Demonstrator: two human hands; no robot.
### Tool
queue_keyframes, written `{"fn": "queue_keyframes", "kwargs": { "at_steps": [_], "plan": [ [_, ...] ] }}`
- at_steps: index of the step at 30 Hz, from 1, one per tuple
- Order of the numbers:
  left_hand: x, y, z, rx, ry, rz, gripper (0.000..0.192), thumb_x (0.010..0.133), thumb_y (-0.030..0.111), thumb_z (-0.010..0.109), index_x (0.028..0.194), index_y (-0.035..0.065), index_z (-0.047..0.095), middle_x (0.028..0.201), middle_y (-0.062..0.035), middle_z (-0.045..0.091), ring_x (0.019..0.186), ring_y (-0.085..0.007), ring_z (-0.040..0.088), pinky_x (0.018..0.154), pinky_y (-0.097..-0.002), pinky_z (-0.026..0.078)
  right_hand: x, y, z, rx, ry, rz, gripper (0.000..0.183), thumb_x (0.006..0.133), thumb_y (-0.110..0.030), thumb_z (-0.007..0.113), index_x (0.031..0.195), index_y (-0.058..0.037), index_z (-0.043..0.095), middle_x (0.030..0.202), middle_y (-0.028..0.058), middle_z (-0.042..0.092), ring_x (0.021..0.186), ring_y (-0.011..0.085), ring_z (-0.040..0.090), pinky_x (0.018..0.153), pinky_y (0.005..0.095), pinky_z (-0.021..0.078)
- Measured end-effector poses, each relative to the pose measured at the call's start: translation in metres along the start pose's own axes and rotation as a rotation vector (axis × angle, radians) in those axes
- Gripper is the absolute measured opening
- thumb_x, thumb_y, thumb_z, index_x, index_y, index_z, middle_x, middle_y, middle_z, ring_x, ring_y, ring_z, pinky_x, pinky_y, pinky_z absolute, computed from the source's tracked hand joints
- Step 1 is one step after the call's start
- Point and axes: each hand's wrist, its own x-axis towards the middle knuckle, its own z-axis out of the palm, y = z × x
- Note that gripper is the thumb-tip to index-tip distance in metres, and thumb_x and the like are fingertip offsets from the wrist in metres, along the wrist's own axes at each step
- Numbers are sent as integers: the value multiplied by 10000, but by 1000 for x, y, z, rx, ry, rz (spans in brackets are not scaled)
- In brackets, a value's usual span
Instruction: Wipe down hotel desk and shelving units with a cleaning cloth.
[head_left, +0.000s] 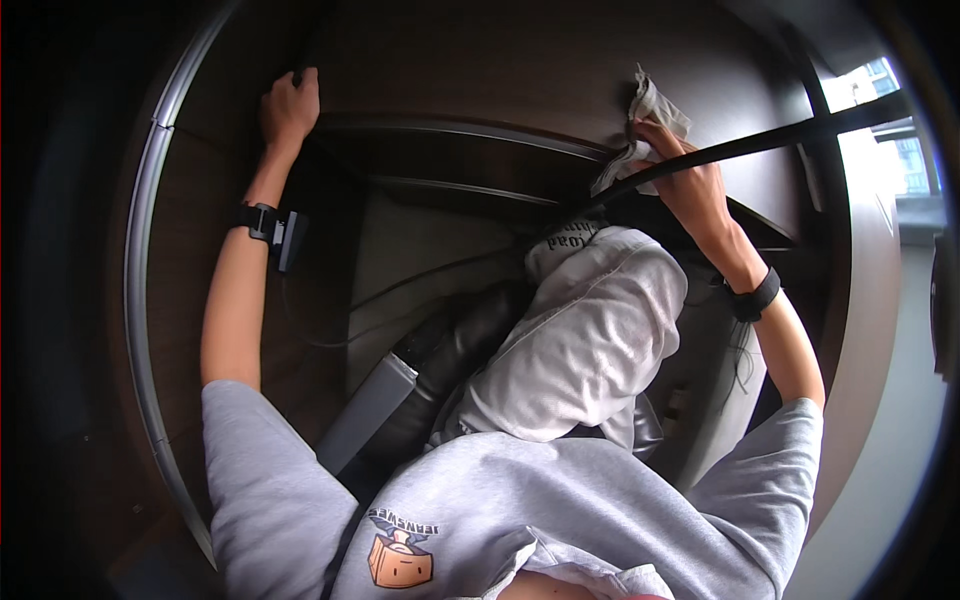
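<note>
My left hand (291, 105) is at the upper left, fingers curled against a dark wood-look panel (465, 60); a small dark part shows at its fingertips, and whether it grips that part is unclear. At the upper right my right hand (679, 161) holds a crumpled pale cloth (660, 105) between thumb and fingers, against the same dark surface. Part of the cloth hangs below the fingers. A black bar or strap (750, 142) crosses in front of this hand and hides some of it. Each wrist wears a black strap.
A metal-edged dark panel (139, 247) curves along the left. Below the upper panel lie a ledge with a metal strip (465, 187) and thin cables (420, 281). A grey armrest-like block (367, 412) lies beside my bent legs. A bright window (911, 157) is at the far right.
</note>
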Motion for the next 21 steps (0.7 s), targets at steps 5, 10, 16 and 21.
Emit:
{"fn": "queue_keyframes", "kwargs": {
  "at_steps": [5,10,16,21],
  "plan": [
    [-1,-5,6,-13,66,40,700,919,522,451,1317,-45,552,1243,-308,594,1210,-466,534,1027,-479,437,15,-14,8,-68,20,15,425,801,-193,771,1179,-103,598,1010,104,716,866,299,703,677,359,577],
    [-4,0,5,25,86,94,677,911,530,447,1297,-10,585,1171,-308,631,1157,-471,571,991,-503,458,56,-35,41,-36,52,-149,440,799,-269,769,1152,-78,588,950,107,704,819,288,705,638,356,570],
    [-6,8,2,35,83,59,659,903,523,464,1255,-14,613,1163,-294,633,1141,-476,567,985,-485,453,125,-104,98,101,26,-242,451,850,-232,707,1212,-70,493,919,132,679,761,312,691,566,389,546],
    [-8,17,-3,10,106,57,631,887,490,472,1220,-20,633,1100,-316,648,1082,-487,598,953,-502,474,160,-147,117,112,51,-340,438,836,-147,683,1238,-104,516,932,124,685,780,339,688,617,429,559]
  ]
}}
